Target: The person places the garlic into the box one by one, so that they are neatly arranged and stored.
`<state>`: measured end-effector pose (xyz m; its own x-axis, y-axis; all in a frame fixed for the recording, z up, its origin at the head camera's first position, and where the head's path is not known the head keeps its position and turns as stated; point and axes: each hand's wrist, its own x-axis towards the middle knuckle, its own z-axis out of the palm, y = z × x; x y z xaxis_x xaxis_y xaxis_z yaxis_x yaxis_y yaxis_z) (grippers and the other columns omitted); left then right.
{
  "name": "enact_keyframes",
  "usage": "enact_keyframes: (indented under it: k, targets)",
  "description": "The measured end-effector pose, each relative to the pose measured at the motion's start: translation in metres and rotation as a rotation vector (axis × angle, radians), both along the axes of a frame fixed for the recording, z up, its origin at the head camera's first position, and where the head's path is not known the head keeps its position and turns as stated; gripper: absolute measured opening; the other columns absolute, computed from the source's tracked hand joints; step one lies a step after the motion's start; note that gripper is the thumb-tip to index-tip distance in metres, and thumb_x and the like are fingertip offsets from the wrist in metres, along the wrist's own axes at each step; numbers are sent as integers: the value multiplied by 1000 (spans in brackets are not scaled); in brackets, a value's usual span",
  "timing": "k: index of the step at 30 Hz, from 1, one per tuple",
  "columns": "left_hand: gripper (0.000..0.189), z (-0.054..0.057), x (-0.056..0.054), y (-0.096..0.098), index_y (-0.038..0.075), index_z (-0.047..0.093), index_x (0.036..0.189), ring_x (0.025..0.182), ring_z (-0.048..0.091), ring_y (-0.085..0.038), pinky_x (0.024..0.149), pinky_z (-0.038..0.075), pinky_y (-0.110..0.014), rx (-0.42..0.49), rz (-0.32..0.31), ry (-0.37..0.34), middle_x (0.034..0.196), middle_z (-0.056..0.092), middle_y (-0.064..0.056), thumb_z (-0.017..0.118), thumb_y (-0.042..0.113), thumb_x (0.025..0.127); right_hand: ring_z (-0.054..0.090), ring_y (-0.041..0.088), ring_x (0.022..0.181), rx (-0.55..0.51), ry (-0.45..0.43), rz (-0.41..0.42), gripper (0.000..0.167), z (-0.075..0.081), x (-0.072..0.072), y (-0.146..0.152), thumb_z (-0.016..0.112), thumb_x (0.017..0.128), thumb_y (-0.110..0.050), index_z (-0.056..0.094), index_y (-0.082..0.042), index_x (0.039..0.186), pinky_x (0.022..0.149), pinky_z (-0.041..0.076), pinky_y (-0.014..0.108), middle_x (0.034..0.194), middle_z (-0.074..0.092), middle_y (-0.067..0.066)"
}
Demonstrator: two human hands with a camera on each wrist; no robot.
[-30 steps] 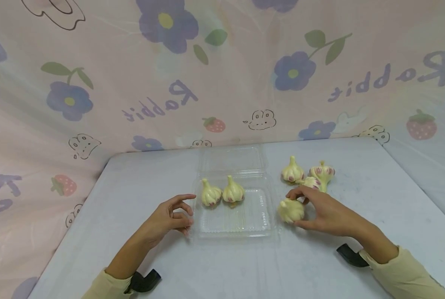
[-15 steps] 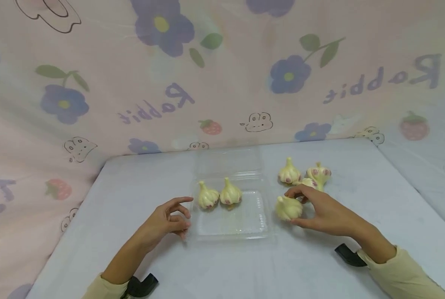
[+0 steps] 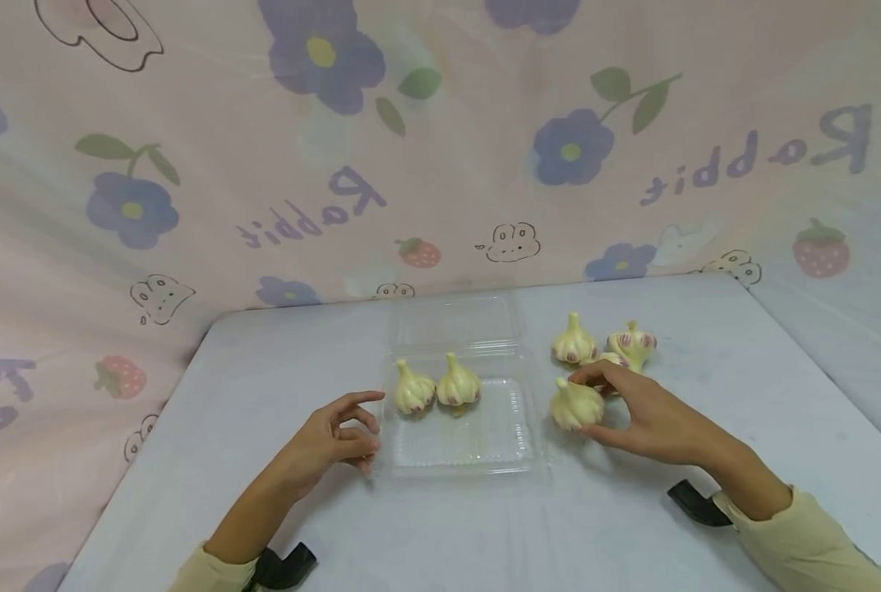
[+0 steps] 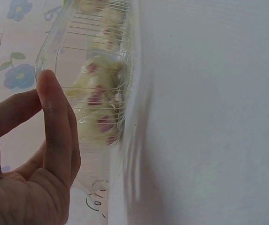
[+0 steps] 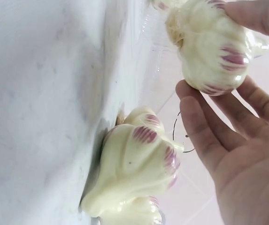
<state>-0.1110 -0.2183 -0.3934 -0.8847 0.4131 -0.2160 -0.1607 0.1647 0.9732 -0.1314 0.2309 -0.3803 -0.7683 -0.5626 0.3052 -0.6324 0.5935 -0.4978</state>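
Observation:
My right hand (image 3: 651, 415) grips a garlic bulb (image 3: 577, 404) between thumb and fingers, just right of the clear plastic container (image 3: 458, 470). In the right wrist view this garlic bulb (image 5: 214, 51) is held off the table, its root end facing left and purple streaks showing. Two more garlic bulbs, a left one (image 3: 414, 388) and a right one (image 3: 458, 383), stand side by side in the container's back left part. At the container's left side is my left hand (image 3: 329, 444), fingers loosely bent and spread, fingertips right at the rim.
Behind my right hand stands a group of garlic bulbs (image 3: 574, 339), partly hidden by that hand. The container's transparent lid (image 3: 455, 322) lies folded back toward the patterned curtain (image 3: 440, 164). A white cloth (image 3: 440, 534) covers the table.
The garlic bulb in my right hand has tipped more upright, its stem now pointing up, and has risen slightly. My left hand stays by the container. The head view has shifted a little.

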Motion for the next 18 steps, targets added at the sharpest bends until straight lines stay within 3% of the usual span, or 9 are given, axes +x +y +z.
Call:
enact_keyframes:
  k: [7,18]
  targets:
    - [71,0,1,0,2,30,153,74,66,-11,64,61,-29,15,-13,2,107,51,-8,65,0,92,57,2,107,26,-61,-34,53,-2,1,0,80,86,-32,51,-27,130,90,53,24,127,58,-16]
    - [71,0,-1,-1,4,30,154,74,66,-10,65,61,-27,10,-16,2,107,51,-7,66,1,92,59,4,110,26,-71,-47,53,1,1,0,79,86,-34,51,-29,131,94,53,26,130,56,-17]
